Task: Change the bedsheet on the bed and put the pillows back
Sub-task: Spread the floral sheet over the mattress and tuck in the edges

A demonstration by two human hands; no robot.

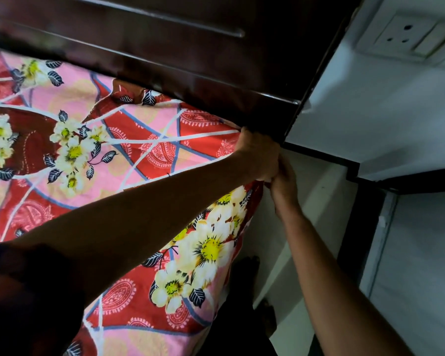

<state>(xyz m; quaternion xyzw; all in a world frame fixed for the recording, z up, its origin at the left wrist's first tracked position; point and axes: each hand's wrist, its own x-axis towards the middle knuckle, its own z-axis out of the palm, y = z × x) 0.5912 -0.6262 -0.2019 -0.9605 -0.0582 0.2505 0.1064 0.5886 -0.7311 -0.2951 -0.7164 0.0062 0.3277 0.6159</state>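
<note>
Two forearms, ours, fill the near field, both reaching to one corner of the bed. Nearer than the fingers, the bedsheet [144,150], red and pink with white flowers, hangs over the mattress side. A bare foot [244,268] stands on the pale floor [296,227] just beside that overhang.

At the corner, the left hand [257,155] is clenched round a bunch of sheet, its knuckles against the lower edge of the headboard [190,47]. The right hand [284,183] sits directly beneath it, touching it. Its fingertips are hidden behind the left hand, so we cannot tell whether they pinch cloth or only press it. We judge the step to be seating this corner. No pillows are in view.

Risks noted:
- The grip sits hard by the wood, so knuckles may scrape it.
- A strong pull here could drag the sheet off corners we cannot see.
- A loose ridge of cloth left of the fingers, along the headboard, could be trapped as a crease.

Beyond the fingers rises the dark, glossy headboard. To their right is a white wall [370,111] with a dark skirting [319,156], and higher up a wall socket [401,37]. Lighting is dim.
</note>
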